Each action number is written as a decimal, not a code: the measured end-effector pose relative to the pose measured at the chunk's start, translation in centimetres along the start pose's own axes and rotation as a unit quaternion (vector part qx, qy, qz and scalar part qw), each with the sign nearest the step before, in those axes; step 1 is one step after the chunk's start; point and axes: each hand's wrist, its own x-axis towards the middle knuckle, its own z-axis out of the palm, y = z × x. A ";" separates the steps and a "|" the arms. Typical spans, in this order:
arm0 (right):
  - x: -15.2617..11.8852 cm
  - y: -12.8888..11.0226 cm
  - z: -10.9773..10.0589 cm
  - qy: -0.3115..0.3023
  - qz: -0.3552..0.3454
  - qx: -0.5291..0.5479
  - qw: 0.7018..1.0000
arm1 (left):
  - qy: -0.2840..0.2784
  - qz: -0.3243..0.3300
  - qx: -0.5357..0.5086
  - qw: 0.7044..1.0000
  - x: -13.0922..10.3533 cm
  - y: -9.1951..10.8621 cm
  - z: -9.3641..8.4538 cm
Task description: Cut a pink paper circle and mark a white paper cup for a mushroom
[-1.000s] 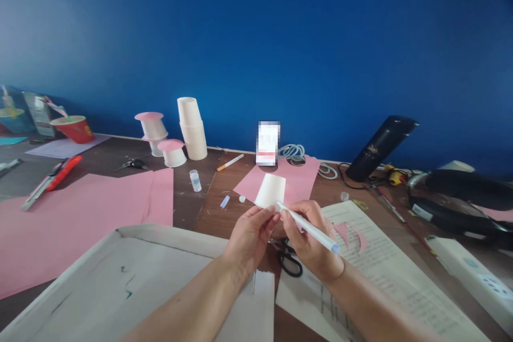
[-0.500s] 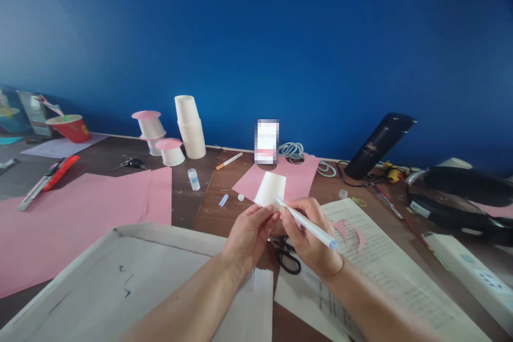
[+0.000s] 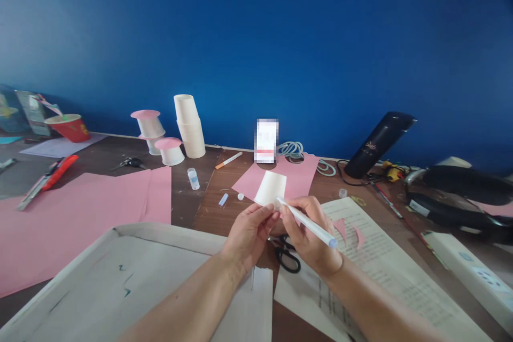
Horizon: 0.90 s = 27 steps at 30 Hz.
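A white paper cup (image 3: 271,187) is held upside down and slightly tilted over the pink sheet (image 3: 304,171). My left hand (image 3: 250,232) pinches its lower rim. In my right hand (image 3: 312,235) is a white marker pen (image 3: 310,224) with a bluish end cap, its tip at the cup's lower right side. Any mark on the cup is too small to make out. Beneath the hands lie scissors with black handles (image 3: 289,261), their blades mostly hidden. A small clear glue bottle (image 3: 193,178) and a pale blue pen cap (image 3: 223,200) are to the left.
Stacked paper cups (image 3: 191,131) and pink-topped cups (image 3: 171,152) stand by the wall. A phone (image 3: 266,140) is propped upright at the back. A black tumbler (image 3: 379,144) leans at the right near a power strip (image 3: 473,267). A red-handled utility knife (image 3: 50,179) lies left on pink sheets.
Almost nothing differs: both hands, the cup and the pen keep their places, and the whole view has shifted only very slightly.
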 end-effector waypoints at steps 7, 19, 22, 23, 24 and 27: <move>-0.1 0.2 0.1 -0.003 0.004 -0.001 1.000 | 0.000 -0.001 -0.002 1.000 0.0 0.0 0.1; -0.1 0.2 0.0 -0.013 0.015 -0.004 1.000 | -0.022 0.009 0.010 1.000 0.0 0.0 0.2; 0.0 0.1 0.0 -0.017 0.014 0.000 1.000 | -0.028 0.008 0.012 1.000 0.0 0.0 0.2; 0.0 0.1 0.0 -0.017 0.013 0.001 1.000 | -0.027 0.008 0.011 1.000 0.0 0.0 0.1; 0.0 0.1 0.0 -0.017 0.012 0.003 1.000 | -0.025 0.008 0.009 1.000 0.0 0.0 0.1; 0.0 0.1 0.0 -0.015 0.009 0.006 1.000 | -0.023 0.009 0.004 1.000 0.1 -0.1 0.0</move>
